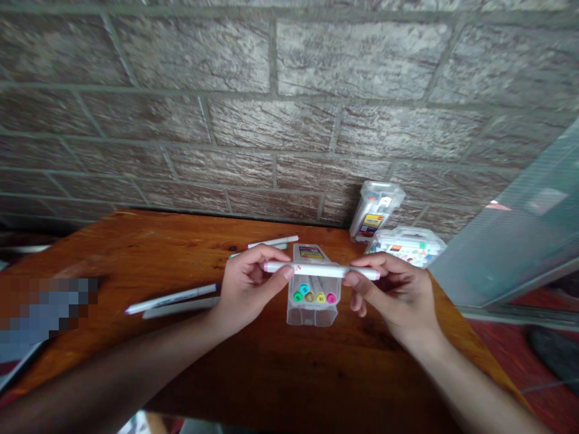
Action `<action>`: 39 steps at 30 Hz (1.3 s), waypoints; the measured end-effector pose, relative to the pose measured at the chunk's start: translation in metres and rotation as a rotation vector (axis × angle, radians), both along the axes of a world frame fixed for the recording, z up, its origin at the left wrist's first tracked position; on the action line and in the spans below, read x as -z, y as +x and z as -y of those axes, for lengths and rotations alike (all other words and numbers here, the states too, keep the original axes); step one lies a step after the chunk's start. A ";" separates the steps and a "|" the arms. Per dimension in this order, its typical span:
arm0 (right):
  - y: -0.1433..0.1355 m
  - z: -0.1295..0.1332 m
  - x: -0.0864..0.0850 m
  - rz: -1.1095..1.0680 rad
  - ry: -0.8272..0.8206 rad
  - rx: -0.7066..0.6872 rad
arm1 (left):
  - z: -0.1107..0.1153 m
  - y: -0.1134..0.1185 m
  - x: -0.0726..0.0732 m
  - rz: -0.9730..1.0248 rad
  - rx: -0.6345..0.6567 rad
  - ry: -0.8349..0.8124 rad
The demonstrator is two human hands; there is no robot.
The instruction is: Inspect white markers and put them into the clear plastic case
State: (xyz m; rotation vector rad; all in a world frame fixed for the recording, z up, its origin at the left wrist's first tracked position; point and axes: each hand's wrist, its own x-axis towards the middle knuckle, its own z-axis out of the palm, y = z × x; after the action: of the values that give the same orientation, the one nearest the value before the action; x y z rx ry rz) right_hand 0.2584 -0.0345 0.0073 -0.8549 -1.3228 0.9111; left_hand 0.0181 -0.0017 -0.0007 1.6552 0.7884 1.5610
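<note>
A white marker [321,270] with pink-purple ends is held level between my two hands. My left hand [253,289] pinches it near its left end, and my right hand [393,295] grips it near the right end. Behind and below the marker stands a clear plastic case [312,317], open at the front. Inside it several markers show their round coloured ends, among them a pink one [331,298] and a turquoise one [304,289]. The held marker covers part of the case.
Left of my left hand, a purple-tipped marker [172,299] and a grey-white one [181,307] lie on the wooden table [253,367]. A red-tipped marker [274,242] lies farther back. Two clear cases, one upright [376,211] and one wider [407,244], stand by the brick wall [307,120].
</note>
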 end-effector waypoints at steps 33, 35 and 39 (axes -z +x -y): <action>-0.002 0.004 -0.005 0.035 -0.040 -0.037 | 0.000 -0.001 0.001 -0.013 0.015 0.029; -0.002 0.005 -0.005 0.034 -0.050 -0.030 | 0.000 -0.002 0.002 -0.009 0.032 0.015; -0.004 0.007 -0.008 0.032 -0.099 -0.009 | -0.001 -0.004 0.005 -0.003 0.049 0.008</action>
State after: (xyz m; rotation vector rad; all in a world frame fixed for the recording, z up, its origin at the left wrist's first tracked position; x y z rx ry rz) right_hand 0.2547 -0.0419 0.0154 -0.9441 -1.3181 0.9801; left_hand 0.0140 -0.0007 -0.0059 1.6704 0.7389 1.5297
